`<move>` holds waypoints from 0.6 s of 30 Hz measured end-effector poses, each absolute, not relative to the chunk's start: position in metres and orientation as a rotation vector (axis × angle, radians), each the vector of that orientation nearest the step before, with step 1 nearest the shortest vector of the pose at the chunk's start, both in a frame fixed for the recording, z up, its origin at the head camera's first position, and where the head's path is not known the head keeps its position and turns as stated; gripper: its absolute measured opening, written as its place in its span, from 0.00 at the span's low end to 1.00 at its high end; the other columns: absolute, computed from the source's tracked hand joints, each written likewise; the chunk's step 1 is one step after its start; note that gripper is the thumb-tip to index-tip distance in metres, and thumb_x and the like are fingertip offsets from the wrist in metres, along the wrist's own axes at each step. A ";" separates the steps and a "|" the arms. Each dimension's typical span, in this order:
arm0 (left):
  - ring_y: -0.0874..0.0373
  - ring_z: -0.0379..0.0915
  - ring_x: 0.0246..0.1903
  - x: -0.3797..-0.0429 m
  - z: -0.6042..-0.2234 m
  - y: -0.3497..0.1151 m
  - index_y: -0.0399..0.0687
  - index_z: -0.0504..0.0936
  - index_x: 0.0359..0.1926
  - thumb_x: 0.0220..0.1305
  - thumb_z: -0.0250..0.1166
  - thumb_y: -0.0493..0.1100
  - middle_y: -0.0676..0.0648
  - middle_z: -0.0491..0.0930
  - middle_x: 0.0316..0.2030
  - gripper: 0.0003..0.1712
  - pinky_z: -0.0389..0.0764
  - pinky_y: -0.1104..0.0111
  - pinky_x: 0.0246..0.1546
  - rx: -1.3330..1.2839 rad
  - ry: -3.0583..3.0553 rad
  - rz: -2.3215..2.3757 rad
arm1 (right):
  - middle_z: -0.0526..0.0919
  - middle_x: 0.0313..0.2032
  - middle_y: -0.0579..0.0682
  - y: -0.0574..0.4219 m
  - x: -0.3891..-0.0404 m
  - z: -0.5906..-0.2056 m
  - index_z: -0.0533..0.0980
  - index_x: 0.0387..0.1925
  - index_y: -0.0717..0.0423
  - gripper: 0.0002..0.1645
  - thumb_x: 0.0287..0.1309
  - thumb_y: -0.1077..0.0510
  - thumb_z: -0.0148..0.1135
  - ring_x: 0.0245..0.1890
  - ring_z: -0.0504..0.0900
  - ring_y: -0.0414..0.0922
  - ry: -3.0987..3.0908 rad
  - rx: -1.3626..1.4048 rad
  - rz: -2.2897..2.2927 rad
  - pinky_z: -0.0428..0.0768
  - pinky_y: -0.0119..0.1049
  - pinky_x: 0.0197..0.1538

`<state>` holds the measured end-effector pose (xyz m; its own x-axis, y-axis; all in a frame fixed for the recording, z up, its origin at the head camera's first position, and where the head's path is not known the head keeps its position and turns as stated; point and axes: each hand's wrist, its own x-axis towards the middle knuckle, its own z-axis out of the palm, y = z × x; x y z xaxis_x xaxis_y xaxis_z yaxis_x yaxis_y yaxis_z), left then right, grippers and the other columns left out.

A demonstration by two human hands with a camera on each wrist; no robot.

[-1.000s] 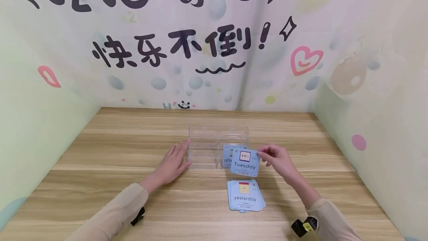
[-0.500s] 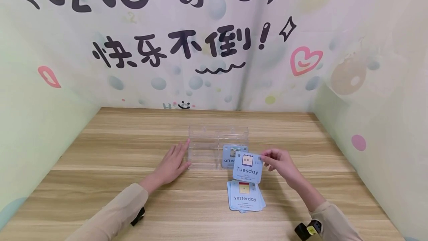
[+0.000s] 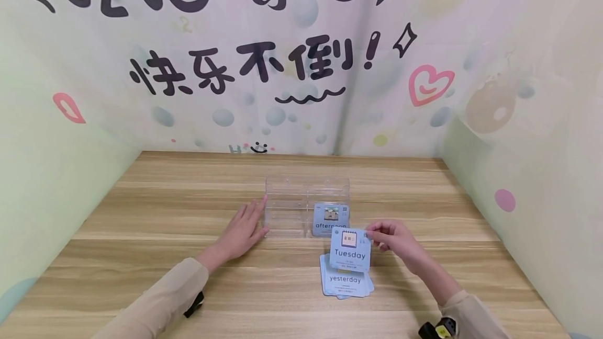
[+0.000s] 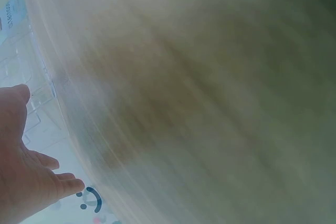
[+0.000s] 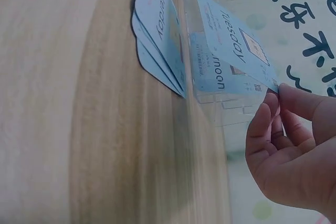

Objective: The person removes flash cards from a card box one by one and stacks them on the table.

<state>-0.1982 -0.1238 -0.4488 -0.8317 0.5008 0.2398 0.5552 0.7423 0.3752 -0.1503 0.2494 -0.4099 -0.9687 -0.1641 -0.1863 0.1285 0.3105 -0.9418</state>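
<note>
My right hand (image 3: 398,242) pinches the upper right corner of a blue "Tuesday" card (image 3: 350,254), which is held over the top of a small card pile. The "yesterday" card (image 3: 347,285) is uppermost on that pile. Just behind stands a clear plastic card holder (image 3: 286,205) with two columns. An "afternoon" card (image 3: 330,216) sits in its right column. In the right wrist view, the thumb and fingers (image 5: 302,95) meet at the Tuesday card's corner. My left hand (image 3: 240,232) rests against the holder's left side, fingers extended.
The wooden table (image 3: 165,198) runs back to a printed curtain (image 3: 301,119) with large black characters. Pale walls (image 3: 532,119) close in both sides. A black device (image 3: 438,328) is strapped at the right wrist.
My right hand has drawn the Tuesday card down and slightly right, away from the holder to above the pile. More of the afternoon card shows. The left hand has stayed put.
</note>
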 end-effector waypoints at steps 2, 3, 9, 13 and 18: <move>0.35 0.48 0.64 -0.198 -0.449 -0.124 0.44 0.38 0.70 0.64 0.56 0.49 0.29 0.53 0.64 0.44 0.48 0.44 0.62 -0.855 -2.818 -0.665 | 0.78 0.27 0.48 0.250 -0.149 -0.413 0.74 0.39 0.69 0.15 0.57 0.58 0.59 0.28 0.73 0.42 2.288 -0.038 -1.725 0.75 0.32 0.30; 0.35 0.48 0.64 -0.198 -0.449 -0.124 0.44 0.38 0.70 0.64 0.56 0.49 0.29 0.53 0.64 0.44 0.48 0.44 0.62 -0.853 -2.820 -0.665 | 0.77 0.27 0.47 0.250 -0.149 -0.414 0.74 0.40 0.68 0.15 0.57 0.58 0.58 0.28 0.73 0.42 2.261 -0.036 -1.729 0.74 0.32 0.30; 0.35 0.47 0.64 -0.198 -0.449 -0.123 0.45 0.38 0.70 0.64 0.55 0.49 0.29 0.52 0.64 0.45 0.48 0.44 0.62 -0.845 -2.829 -0.664 | 0.77 0.28 0.46 0.252 -0.145 -0.425 0.75 0.39 0.64 0.14 0.58 0.56 0.58 0.26 0.73 0.40 2.127 -0.002 -1.750 0.74 0.31 0.29; 0.35 0.48 0.64 -0.198 -0.449 -0.124 0.44 0.38 0.70 0.64 0.56 0.49 0.29 0.53 0.64 0.45 0.49 0.44 0.61 -0.848 -2.824 -0.662 | 0.77 0.27 0.46 0.252 -0.144 -0.430 0.75 0.37 0.64 0.12 0.57 0.57 0.58 0.25 0.72 0.39 2.097 0.006 -1.751 0.73 0.29 0.28; 0.35 0.48 0.64 -0.198 -0.449 -0.124 0.44 0.38 0.70 0.64 0.56 0.49 0.30 0.53 0.64 0.44 0.48 0.44 0.62 -0.851 -2.819 -0.667 | 0.76 0.25 0.46 0.250 -0.142 -0.436 0.75 0.37 0.65 0.13 0.56 0.57 0.59 0.24 0.71 0.39 2.081 -0.003 -1.726 0.72 0.27 0.27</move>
